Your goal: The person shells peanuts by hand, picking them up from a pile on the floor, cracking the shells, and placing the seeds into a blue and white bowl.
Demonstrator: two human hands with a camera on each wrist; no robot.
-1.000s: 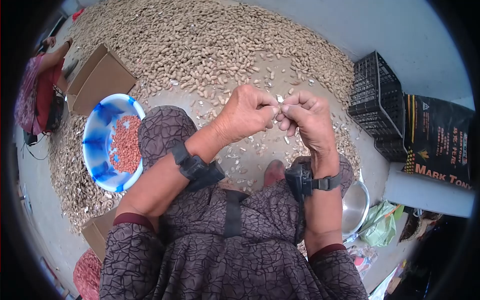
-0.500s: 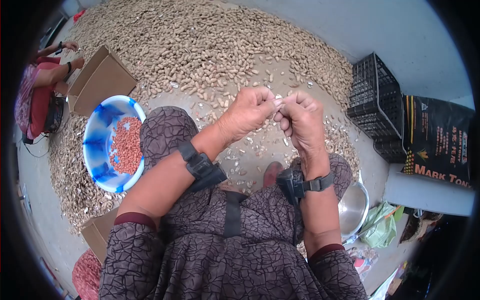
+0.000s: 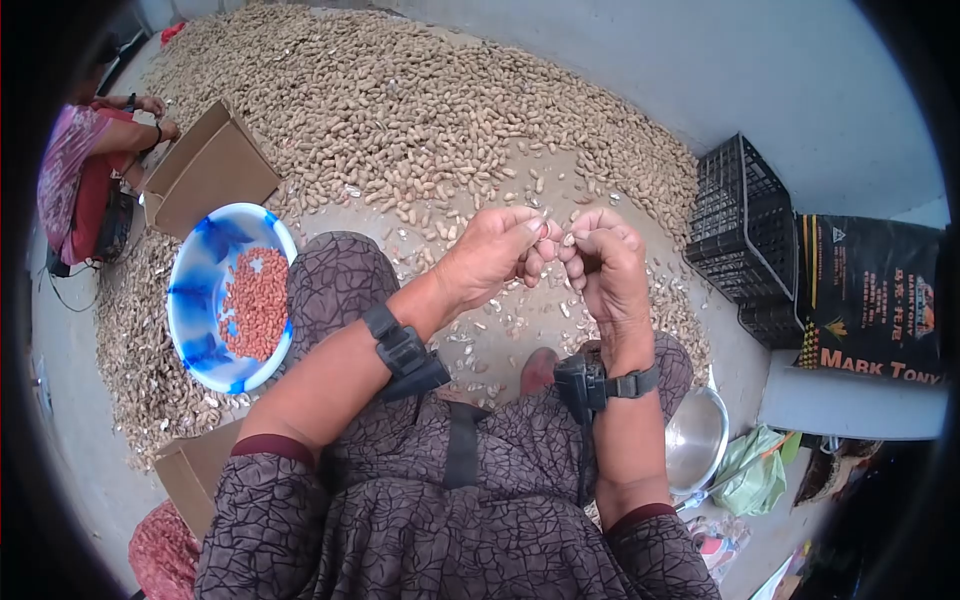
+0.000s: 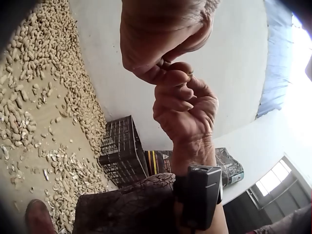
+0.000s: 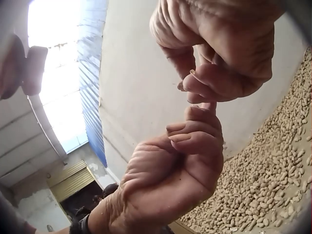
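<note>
Over the floor in the head view, my left hand point(image 3: 492, 252) and right hand point(image 3: 610, 262) face each other, fingertips slightly apart. The right thumb and fingers pinch a small pale piece of peanut shell point(image 3: 569, 240); in the right wrist view, a bit of shell point(image 5: 181, 87) shows at that hand's fingertips. My left thumb bends against its curled fingers, with a small reddish peanut kernel point(image 3: 544, 230) at the tips, mostly hidden. Left of my knee stands a blue-and-white basin point(image 3: 186, 290) with shelled red peanuts point(image 3: 256, 305) in it.
Unshelled peanuts point(image 3: 400, 120) heap along the wall. Empty shells point(image 3: 150, 350) lie at left, near a cardboard box point(image 3: 215, 170) and a seated person point(image 3: 85, 180). At right are a black crate point(image 3: 735, 220), a printed black sack point(image 3: 870, 300) and a metal bowl point(image 3: 695, 440).
My hands, joined at the fingertips before, have drawn slightly apart, the shell piece now showing at the right one. The head view has shifted a little, and the person at left sits more in view.
</note>
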